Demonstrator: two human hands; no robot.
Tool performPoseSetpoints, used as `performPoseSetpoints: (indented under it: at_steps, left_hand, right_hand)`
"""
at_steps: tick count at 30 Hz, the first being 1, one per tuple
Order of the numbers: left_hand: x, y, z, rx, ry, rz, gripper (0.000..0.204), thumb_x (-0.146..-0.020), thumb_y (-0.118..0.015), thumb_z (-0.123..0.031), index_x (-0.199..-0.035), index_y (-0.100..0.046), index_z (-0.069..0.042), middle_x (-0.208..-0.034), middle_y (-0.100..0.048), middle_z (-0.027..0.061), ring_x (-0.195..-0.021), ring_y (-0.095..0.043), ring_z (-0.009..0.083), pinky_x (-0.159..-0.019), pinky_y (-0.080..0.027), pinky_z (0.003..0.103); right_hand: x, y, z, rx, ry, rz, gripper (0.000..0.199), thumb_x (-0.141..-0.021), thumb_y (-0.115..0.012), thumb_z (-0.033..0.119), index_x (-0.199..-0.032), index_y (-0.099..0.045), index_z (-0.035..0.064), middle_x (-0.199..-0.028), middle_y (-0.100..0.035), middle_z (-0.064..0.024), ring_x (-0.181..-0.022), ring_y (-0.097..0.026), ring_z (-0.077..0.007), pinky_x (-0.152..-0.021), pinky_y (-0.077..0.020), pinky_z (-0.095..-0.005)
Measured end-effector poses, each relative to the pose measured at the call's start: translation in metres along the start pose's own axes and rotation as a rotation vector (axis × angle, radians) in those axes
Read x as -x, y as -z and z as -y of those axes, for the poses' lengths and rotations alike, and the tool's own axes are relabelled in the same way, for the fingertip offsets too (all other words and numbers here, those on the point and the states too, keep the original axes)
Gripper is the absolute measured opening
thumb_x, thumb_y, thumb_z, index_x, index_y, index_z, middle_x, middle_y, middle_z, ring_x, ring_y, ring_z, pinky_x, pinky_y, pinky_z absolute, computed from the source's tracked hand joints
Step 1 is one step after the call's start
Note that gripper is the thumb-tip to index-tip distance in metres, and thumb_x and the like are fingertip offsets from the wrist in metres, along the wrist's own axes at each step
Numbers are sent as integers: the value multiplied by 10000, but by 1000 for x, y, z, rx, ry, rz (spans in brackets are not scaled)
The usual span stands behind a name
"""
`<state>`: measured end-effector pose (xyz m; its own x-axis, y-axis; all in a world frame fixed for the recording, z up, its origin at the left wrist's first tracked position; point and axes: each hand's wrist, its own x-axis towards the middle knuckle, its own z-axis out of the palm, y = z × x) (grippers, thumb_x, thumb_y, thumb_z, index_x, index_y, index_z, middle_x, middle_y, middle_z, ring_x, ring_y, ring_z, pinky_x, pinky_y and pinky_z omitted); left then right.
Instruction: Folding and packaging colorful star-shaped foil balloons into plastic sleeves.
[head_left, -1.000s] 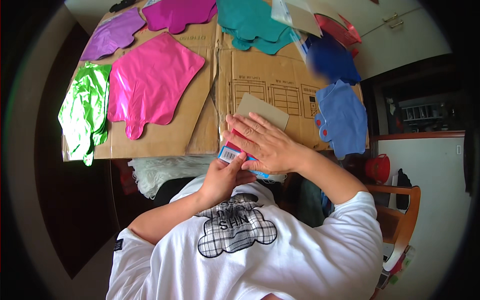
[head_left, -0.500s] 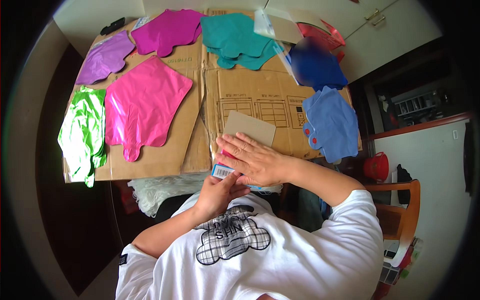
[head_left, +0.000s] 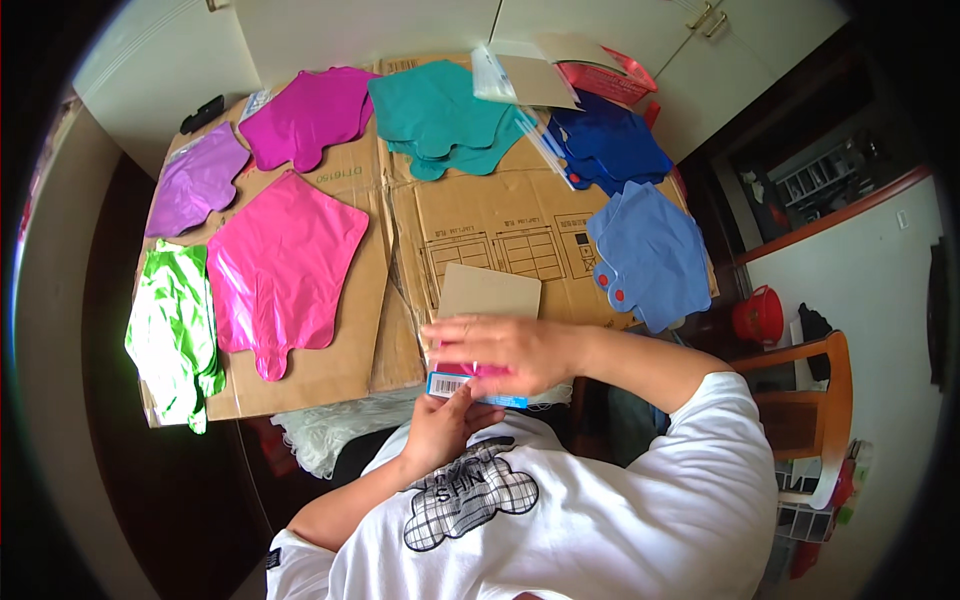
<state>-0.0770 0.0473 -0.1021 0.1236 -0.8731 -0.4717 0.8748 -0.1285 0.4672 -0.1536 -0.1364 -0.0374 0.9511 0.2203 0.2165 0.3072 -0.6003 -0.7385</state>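
My left hand (head_left: 440, 432) pinches the lower edge of a flat card package, its thumb on top and its fingers underneath. The package shows a grey-brown card (head_left: 490, 292) at its upper end, a pink part (head_left: 468, 366) in the middle and a blue label (head_left: 447, 384) with a barcode at the bottom. Over the middle of it lies my right hand (head_left: 515, 352), fingers stretched out and slightly blurred, hiding part of the pink. Left of the package lies a shiny pink sheet (head_left: 290, 265) with a short neck, like a flat foil balloon.
Similar flat shapes in green (head_left: 172, 325), lilac (head_left: 200, 180), magenta (head_left: 310, 115), teal (head_left: 440, 110), dark blue (head_left: 610, 140) and light blue (head_left: 655, 250) lie around the cardboard-covered table (head_left: 400, 230). Clear sleeves (head_left: 495, 75) and a red basket (head_left: 605, 82) are at the back. A wooden chair (head_left: 835, 400) stands right.
The view has tilted, so the table sits lower in the picture. My right hand's fingers have shifted on the package, showing more of its pink part and blue label. My left hand keeps its hold.
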Motion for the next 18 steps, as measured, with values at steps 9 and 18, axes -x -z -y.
performPoseSetpoints:
  at_steps: [9, 18]
  left_hand:
    - [6, 6, -9, -86, 130, 3, 265, -958, -547, -204, -1049, -602, 38, -973, -663, 162, -864, -673, 235, -802, -578, 356]
    - [24, 6, -34, -429, 22, 9, 197, -930, -611, -206, -874, -639, -20, -761, -635, 4, -683, -579, 70, -579, -463, 230]
  right_hand:
    - [3, 141, -97, 72, -602, -648, 146, -875, -635, 137, -882, -692, 3, -783, -679, -21, -732, -613, -79, -687, -498, -247]
    - [-83, 266, -223, 659, -892, -696, 223, -787, -624, 223, -907, -716, 57, -857, -689, -135, -826, -661, -248, -760, -516, -348]
